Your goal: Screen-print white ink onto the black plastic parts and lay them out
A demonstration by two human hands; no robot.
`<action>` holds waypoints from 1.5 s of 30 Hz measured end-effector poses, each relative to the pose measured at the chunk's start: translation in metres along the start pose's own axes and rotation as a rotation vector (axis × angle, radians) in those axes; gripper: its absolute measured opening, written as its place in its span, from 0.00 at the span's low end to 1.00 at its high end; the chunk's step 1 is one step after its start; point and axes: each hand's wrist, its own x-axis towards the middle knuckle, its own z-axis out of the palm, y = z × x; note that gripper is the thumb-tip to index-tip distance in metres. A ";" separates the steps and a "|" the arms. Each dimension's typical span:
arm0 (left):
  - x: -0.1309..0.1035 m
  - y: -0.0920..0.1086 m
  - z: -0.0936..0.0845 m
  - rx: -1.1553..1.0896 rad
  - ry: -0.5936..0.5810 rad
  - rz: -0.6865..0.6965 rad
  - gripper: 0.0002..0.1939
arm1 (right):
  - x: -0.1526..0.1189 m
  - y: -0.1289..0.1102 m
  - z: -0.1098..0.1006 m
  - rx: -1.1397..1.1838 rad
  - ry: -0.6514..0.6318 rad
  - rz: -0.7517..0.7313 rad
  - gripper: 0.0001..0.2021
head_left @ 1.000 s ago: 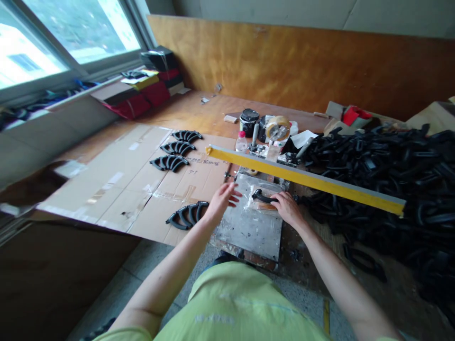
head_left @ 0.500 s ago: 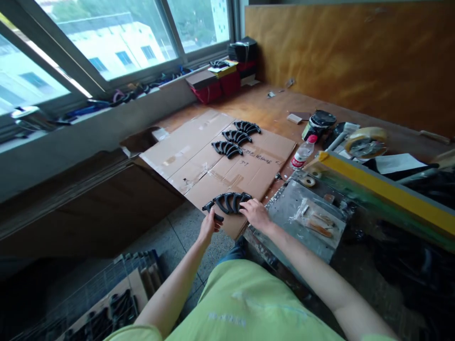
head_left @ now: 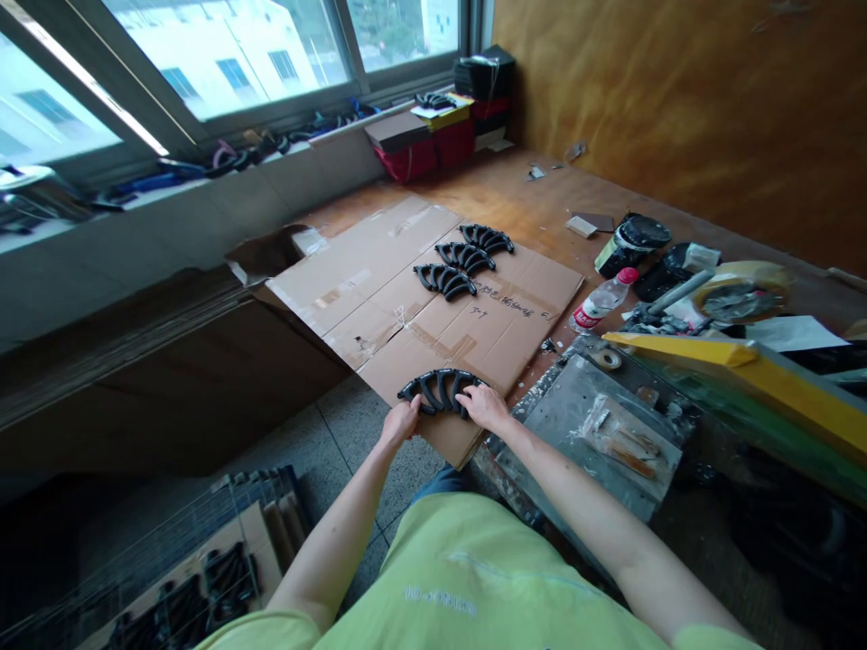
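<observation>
Handles (head_left: 443,388) between seemingly curled left hand (head_left: 401,422) and right hand (head_left: 485,406)

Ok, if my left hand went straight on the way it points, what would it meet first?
Most likely the nearest row of handles: the left hand is right at its left end, though exact contact is hard to judge.

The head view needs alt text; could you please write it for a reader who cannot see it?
A person's left hand and right hand touch a row of curved black parts on cardboard. Three similar rows lie beyond; a bottle and metal plate are to the right.
</observation>
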 end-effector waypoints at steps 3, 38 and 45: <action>0.003 0.012 -0.009 0.058 0.127 0.013 0.28 | 0.004 -0.003 -0.003 0.038 -0.026 -0.043 0.21; 0.186 0.092 -0.089 0.464 0.486 0.701 0.34 | 0.165 -0.063 -0.022 0.546 0.166 -0.058 0.31; 0.133 0.068 -0.049 0.234 0.594 0.800 0.38 | 0.017 0.002 -0.049 0.687 0.424 0.008 0.15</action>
